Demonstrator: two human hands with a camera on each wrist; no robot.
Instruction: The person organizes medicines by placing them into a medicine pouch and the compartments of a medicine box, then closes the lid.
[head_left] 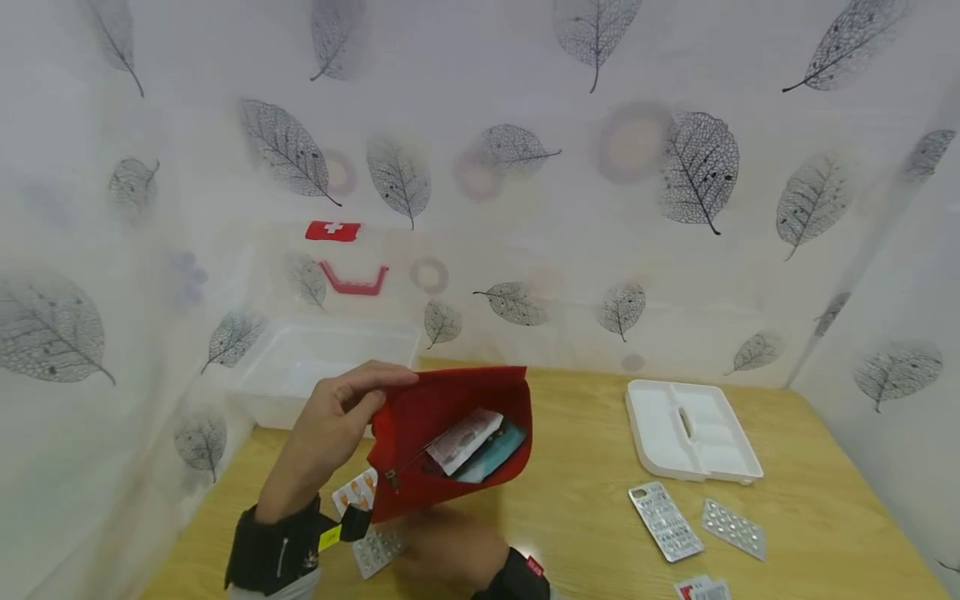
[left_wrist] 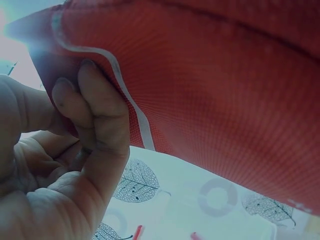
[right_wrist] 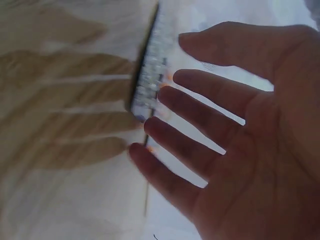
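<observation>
1. Head view shows the left hand (head_left: 330,425) raised over the wooden table (head_left: 585,433), thumb and fingers pinching the upper left edge of a red zip pouch (head_left: 450,442) and holding it up in the air, mouth gaping toward the camera.
2. Inside the pouch sit a pale flat sachet (head_left: 465,439) and a teal packet (head_left: 491,454) tucked side by side; the zip pull (head_left: 391,477) hangs at the lower left corner of the opening.
3. Left wrist view confirms the grip: the fingertips (left_wrist: 95,105) curl round the pouch's red fabric (left_wrist: 225,100) at its white-trimmed seam.
4. Right hand (head_left: 450,546) lies low beneath the pouch, blurred in the head view; in the right wrist view its fingers (right_wrist: 200,115) are spread wide and straight, holding nothing, just over a blister strip (right_wrist: 150,80) on the table.
5. Below the left wrist, an orange-pill blister pack (head_left: 355,493) and a clear blister sheet (head_left: 378,550) lie on the table, partly hidden by the pouch.
6. Behind the left hand stands a translucent plastic bin (head_left: 300,367) against the leaf-patterned wall.
7. To the right rests a white compartment tray (head_left: 690,429); nearer the camera lie a silver blister pack (head_left: 666,521), a second foil blister (head_left: 733,528) beside it, and a small red-and-white packet (head_left: 701,588) at the frame's bottom edge.
</observation>
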